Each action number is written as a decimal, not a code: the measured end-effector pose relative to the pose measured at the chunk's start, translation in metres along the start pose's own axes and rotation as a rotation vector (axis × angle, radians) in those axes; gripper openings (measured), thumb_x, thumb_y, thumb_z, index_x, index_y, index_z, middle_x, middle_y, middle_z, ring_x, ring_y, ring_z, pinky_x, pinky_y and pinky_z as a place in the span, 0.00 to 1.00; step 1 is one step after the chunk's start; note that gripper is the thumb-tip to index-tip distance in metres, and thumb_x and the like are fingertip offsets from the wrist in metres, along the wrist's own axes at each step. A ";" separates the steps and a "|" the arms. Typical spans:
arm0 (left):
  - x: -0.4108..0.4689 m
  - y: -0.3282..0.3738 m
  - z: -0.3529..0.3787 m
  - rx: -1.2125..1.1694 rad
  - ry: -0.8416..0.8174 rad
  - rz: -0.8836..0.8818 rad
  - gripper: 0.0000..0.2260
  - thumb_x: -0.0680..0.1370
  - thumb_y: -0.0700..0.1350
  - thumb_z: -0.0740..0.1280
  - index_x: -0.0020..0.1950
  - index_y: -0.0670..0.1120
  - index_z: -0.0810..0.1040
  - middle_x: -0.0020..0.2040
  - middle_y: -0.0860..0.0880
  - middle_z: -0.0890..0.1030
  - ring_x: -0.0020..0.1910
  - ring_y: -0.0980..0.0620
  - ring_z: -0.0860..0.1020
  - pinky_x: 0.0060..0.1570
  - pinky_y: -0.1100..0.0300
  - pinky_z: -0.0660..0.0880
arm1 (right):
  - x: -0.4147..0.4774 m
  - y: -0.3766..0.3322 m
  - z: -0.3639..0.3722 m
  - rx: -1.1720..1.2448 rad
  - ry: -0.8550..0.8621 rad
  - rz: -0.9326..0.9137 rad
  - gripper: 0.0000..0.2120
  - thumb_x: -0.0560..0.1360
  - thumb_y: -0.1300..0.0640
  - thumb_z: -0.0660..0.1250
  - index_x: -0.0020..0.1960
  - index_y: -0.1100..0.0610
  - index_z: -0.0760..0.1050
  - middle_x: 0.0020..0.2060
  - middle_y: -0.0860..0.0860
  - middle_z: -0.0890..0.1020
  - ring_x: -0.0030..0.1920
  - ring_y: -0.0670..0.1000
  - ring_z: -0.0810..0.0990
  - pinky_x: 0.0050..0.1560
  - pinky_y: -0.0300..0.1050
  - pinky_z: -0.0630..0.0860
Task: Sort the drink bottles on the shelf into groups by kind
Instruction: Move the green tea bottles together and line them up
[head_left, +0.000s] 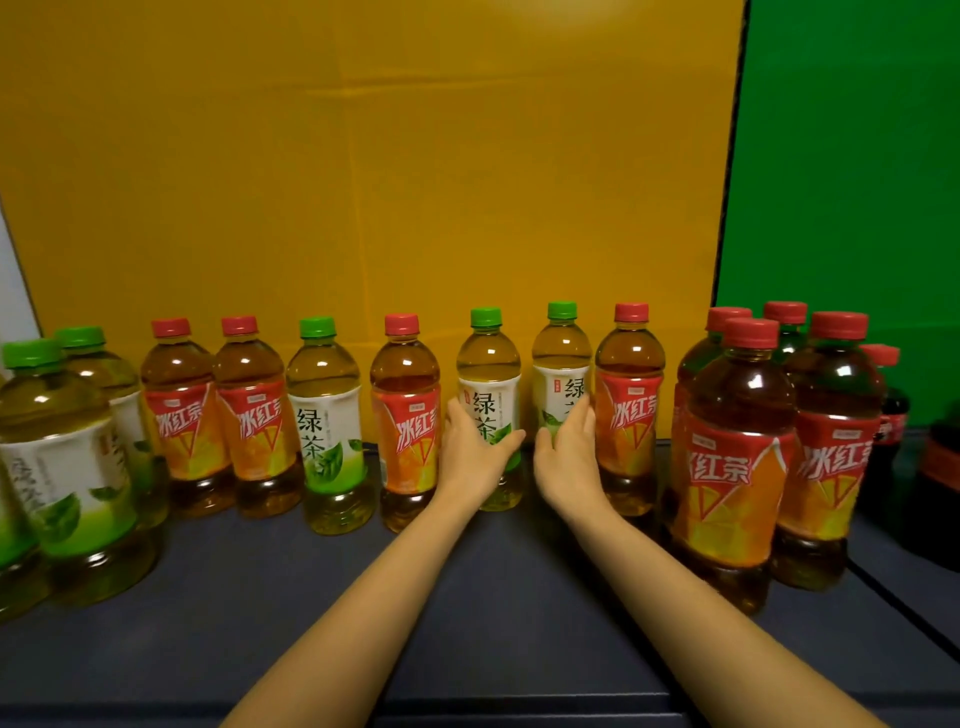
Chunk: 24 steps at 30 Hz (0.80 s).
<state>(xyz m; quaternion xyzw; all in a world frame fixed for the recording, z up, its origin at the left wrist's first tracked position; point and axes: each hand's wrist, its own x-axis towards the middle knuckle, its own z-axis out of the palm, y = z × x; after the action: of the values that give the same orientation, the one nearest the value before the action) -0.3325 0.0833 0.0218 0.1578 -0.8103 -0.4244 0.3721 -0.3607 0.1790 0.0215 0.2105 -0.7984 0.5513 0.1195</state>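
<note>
A mixed row of green-capped green tea bottles and red-capped iced red tea bottles stands on the dark shelf (467, 597). My left hand (470, 447) grips a green tea bottle (489, 364) in the middle of the row. My right hand (569, 449) grips the green tea bottle (561, 358) just to its right. A red tea bottle (404, 405) stands left of my left hand and another red tea bottle (629, 400) right of my right hand. One more green tea bottle (327, 415) stands further left.
Two green tea bottles (62, 457) stand at the near left, next to two red tea bottles (218, 410). Several red tea bottles (737, 452) cluster at the right, with a dark cola bottle (891, 410) behind them. A yellow backboard (363, 182) and a green one (852, 182) close the back.
</note>
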 end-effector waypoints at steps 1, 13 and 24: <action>0.000 -0.002 0.000 -0.001 0.006 0.012 0.27 0.67 0.45 0.75 0.58 0.38 0.64 0.58 0.40 0.74 0.59 0.44 0.73 0.57 0.49 0.72 | 0.002 0.000 0.002 -0.001 0.021 0.012 0.35 0.78 0.61 0.58 0.75 0.63 0.39 0.76 0.58 0.49 0.76 0.56 0.47 0.76 0.52 0.49; -0.019 0.001 -0.011 -0.049 -0.023 0.112 0.24 0.69 0.46 0.74 0.53 0.43 0.62 0.56 0.43 0.73 0.58 0.47 0.73 0.52 0.58 0.73 | 0.020 0.010 0.015 0.053 0.110 0.238 0.33 0.68 0.59 0.74 0.67 0.64 0.61 0.65 0.61 0.71 0.66 0.61 0.70 0.66 0.56 0.68; -0.041 0.007 -0.036 -0.153 -0.085 0.190 0.28 0.66 0.44 0.75 0.55 0.44 0.60 0.53 0.51 0.74 0.53 0.55 0.75 0.40 0.73 0.71 | 0.019 0.020 0.009 0.077 -0.082 0.227 0.38 0.50 0.38 0.71 0.57 0.53 0.74 0.51 0.50 0.82 0.54 0.53 0.79 0.54 0.55 0.78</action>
<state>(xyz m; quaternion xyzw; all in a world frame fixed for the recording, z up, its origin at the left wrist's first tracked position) -0.2780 0.0901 0.0218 0.0335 -0.8017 -0.4542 0.3870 -0.3861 0.1733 0.0098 0.1456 -0.7996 0.5824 0.0156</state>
